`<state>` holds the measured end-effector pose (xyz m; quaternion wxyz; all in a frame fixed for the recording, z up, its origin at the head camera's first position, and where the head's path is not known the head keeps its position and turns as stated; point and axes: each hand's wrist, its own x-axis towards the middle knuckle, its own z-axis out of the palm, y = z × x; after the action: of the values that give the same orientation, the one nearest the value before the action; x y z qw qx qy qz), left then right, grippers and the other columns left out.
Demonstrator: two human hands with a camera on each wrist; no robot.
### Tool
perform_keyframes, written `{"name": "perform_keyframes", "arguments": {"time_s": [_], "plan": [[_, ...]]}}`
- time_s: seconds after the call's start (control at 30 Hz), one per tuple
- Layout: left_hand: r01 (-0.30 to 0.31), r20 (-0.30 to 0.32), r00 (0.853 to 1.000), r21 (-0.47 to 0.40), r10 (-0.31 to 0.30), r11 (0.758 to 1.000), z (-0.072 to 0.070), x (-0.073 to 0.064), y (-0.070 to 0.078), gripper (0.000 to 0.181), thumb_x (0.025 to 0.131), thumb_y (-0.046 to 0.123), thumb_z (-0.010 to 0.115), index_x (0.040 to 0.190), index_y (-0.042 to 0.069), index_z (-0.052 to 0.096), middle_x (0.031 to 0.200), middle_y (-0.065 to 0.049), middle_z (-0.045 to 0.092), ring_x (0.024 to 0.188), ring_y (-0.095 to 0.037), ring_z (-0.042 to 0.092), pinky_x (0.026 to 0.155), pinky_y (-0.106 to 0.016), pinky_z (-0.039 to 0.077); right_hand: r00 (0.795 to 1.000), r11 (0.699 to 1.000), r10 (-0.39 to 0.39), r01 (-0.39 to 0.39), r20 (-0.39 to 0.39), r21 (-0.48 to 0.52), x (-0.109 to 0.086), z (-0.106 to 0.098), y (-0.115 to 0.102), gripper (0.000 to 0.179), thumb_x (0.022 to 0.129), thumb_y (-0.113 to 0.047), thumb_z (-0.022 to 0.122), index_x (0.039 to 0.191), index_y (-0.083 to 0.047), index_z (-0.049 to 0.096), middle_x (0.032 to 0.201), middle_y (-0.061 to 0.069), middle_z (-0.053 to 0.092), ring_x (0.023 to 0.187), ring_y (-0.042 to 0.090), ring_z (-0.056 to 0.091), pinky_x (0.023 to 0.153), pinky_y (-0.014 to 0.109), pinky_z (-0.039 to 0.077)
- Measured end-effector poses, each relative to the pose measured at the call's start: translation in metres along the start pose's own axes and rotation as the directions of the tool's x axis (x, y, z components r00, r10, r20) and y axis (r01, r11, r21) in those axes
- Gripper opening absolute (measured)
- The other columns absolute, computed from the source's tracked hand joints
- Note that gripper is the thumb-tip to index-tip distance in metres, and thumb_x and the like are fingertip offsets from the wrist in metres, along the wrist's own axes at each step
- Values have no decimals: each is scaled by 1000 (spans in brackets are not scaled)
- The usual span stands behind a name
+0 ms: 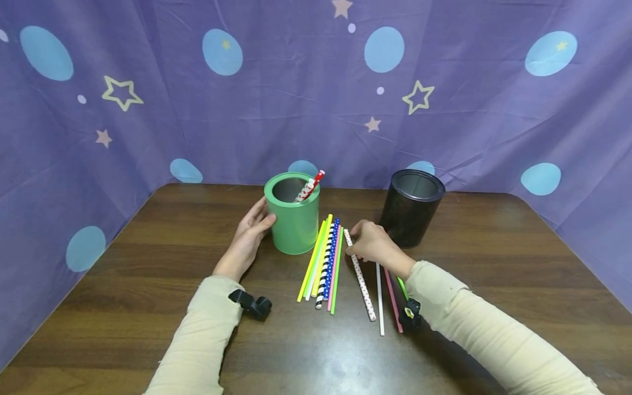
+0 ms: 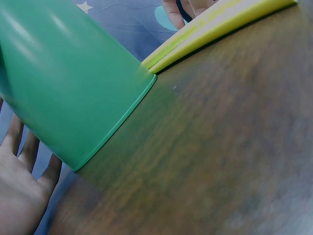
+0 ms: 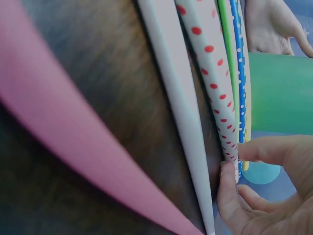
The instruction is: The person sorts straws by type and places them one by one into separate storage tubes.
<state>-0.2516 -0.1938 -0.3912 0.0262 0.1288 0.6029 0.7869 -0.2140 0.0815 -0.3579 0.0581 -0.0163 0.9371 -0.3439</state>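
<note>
A green can [image 1: 295, 230] stands upright on the table, with a red straw [image 1: 320, 176] and a white patterned one leaning inside. My left hand [image 1: 245, 237] rests against its left side, fingers extended behind the can in the left wrist view. Between thumb and fingertips, my right hand [image 1: 377, 245] pinches the far end of a white straw with red dots [image 1: 364, 288]. In the right wrist view, that dotted straw [image 3: 213, 85] runs beside a plain white straw [image 3: 180, 98] and a pink straw [image 3: 93, 132].
Several straws lie side by side right of the green can, including a black-and-white striped straw [image 1: 324, 271] and a blue dotted straw [image 1: 332, 258]. Behind the right hand stands a black can [image 1: 407, 222]. Under the right wrist is a green straw [image 1: 402, 287]. A purple curtain [image 1: 316, 109] hangs behind the table.
</note>
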Motion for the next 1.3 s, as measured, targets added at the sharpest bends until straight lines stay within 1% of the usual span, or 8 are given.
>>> {"name": "perform_keyframes", "arguments": {"time_s": [0.13, 0.3, 0.5, 0.73, 0.93, 1.1, 1.23, 1.3], "plan": [[5, -6, 1000, 2, -5, 1000, 0, -1, 0, 65, 99, 4, 52, 157, 6, 23, 159, -17, 25, 147, -25, 23, 118, -45, 19, 1000, 1000, -8, 8, 3, 7, 0, 0, 0, 42, 80, -8, 76, 115, 5, 57, 71, 8, 65, 53, 16, 61, 50, 28, 51], [5, -6, 1000, 3, -5, 1000, 0, -1, 0, 65, 99, 4, 51, 157, 6, 22, 160, -18, 24, 147, -26, 21, 119, -45, 18, 1000, 999, -23, 23, 15, 31, 2, -3, 2, 44, 81, -9, 74, 118, 8, 56, 67, 8, 66, 51, 15, 62, 51, 29, 54], [3, -2, 1000, 8, -3, 1000, 1, 0, 1, 65, 99, 4, 52, 157, 6, 22, 160, -18, 24, 148, -27, 20, 119, -46, 18, 999, 994, -32, 28, 35, 108, 2, -7, 5, 44, 83, -5, 68, 121, 11, 55, 65, 9, 66, 51, 14, 62, 50, 29, 56], [15, -5, 1000, 9, -15, 1000, 0, -1, 1, 66, 100, 5, 53, 158, 7, 22, 160, -17, 23, 148, -25, 20, 119, -45, 17, 999, 971, -46, 49, -18, 236, -2, -14, 1, 47, 83, -1, 66, 127, 9, 53, 76, 11, 68, 54, 12, 61, 54, 30, 57], [6, -12, 1000, 7, -6, 1000, 0, 0, 0, 66, 99, 6, 54, 157, 7, 23, 160, -17, 23, 148, -26, 20, 119, -46, 18, 996, 923, -73, 89, -56, 375, -5, -23, -2, 50, 85, 2, 63, 131, 13, 47, 89, 18, 67, 60, 10, 60, 54, 26, 55], [0, -9, 1000, -4, 0, 1000, -1, 0, -1, 67, 99, 7, 54, 157, 7, 22, 160, -19, 23, 148, -27, 20, 119, -46, 17, 989, 872, -96, 137, -109, 470, -10, -29, -5, 51, 86, 3, 60, 134, 14, 45, 90, 16, 66, 62, 9, 59, 52, 20, 50], [6, -8, 1000, 1, -6, 1000, 0, 0, -1, 67, 99, 6, 54, 158, 7, 22, 160, -18, 23, 148, -27, 19, 119, -45, 17, 983, 814, -102, 171, -154, 555, -14, -32, -10, 51, 89, 3, 59, 136, 13, 44, 89, 10, 64, 64, 9, 59, 55, 19, 50], [9, -8, 1000, 6, -9, 1000, 0, -1, 0, 67, 99, 6, 54, 158, 7, 22, 160, -18, 23, 148, -26, 19, 119, -45, 17, 979, 774, -99, 190, -181, 604, -16, -34, -12, 50, 89, 3, 58, 137, 12, 43, 88, 6, 64, 65, 7, 60, 56, 19, 50]]}}
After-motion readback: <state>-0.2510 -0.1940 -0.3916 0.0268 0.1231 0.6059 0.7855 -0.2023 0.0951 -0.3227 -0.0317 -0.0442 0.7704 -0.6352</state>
